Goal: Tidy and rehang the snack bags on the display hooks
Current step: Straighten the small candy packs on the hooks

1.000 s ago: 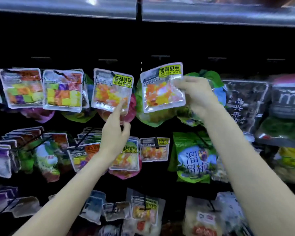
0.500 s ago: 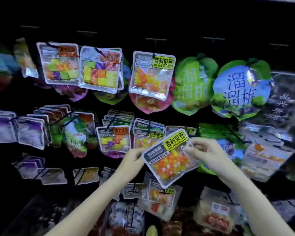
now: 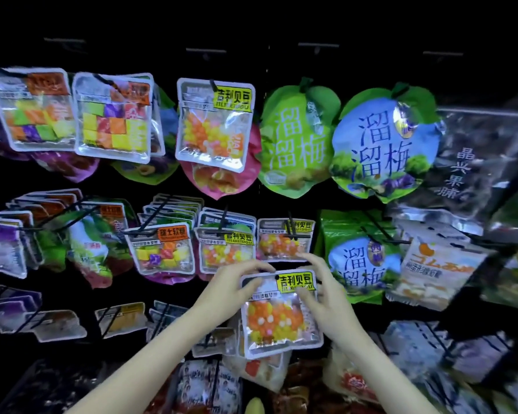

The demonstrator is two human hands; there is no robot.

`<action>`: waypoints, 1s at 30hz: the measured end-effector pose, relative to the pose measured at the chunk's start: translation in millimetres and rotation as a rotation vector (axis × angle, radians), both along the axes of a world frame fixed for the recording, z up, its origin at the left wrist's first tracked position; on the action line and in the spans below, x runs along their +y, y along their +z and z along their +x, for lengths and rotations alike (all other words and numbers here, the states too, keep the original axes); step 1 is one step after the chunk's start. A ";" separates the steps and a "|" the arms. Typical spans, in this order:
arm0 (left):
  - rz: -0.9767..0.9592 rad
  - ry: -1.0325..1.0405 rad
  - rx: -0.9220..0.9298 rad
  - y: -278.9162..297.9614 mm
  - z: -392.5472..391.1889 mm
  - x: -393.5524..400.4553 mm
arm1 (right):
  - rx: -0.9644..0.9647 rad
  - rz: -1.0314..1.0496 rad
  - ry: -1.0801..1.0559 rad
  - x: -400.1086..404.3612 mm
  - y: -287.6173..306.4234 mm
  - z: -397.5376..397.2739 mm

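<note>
A clear snack bag (image 3: 277,316) with a yellow label and orange and yellow candies is upright between both hands, below the middle row of hooks. My left hand (image 3: 232,289) pinches its top left corner. My right hand (image 3: 322,289) grips its top right edge, thumb across the front. A small hang hole shows at the bag's top centre. Directly above it a matching yellow-label bag (image 3: 284,239) hangs on a black hook (image 3: 290,227).
The dark display wall holds rows of hooks. Candy-cube bags (image 3: 114,116), another yellow-label bag (image 3: 214,124) and green and blue plum bags (image 3: 385,143) hang in the top row. Stacked bags (image 3: 226,248) fill the middle row. More packs crowd the bottom.
The held bag came off the top row and down to the middle row. It now stands upright, where half a second ago it was tilted. Both hands now hold its top corners.
</note>
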State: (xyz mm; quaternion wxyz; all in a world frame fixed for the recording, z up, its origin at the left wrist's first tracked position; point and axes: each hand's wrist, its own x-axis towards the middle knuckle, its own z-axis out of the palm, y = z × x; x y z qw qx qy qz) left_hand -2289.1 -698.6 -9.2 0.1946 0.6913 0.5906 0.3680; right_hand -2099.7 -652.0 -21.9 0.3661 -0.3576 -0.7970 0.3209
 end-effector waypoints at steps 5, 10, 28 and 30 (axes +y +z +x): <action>0.054 0.042 0.055 -9.9 5.8 20.4 | 0.102 -0.048 -0.087 18.7 4.4 5.3; 0.234 0.248 0.024 -24.3 -18.6 14.0 | 0.221 -0.040 -0.122 36.2 5.3 0.5; 0.225 0.408 0.329 2.2 -78.0 48.2 | 0.198 0.068 -0.347 53.8 7.3 -23.6; 0.195 0.390 0.326 10.7 -80.9 48.1 | 0.131 0.140 -0.379 55.9 3.9 -24.5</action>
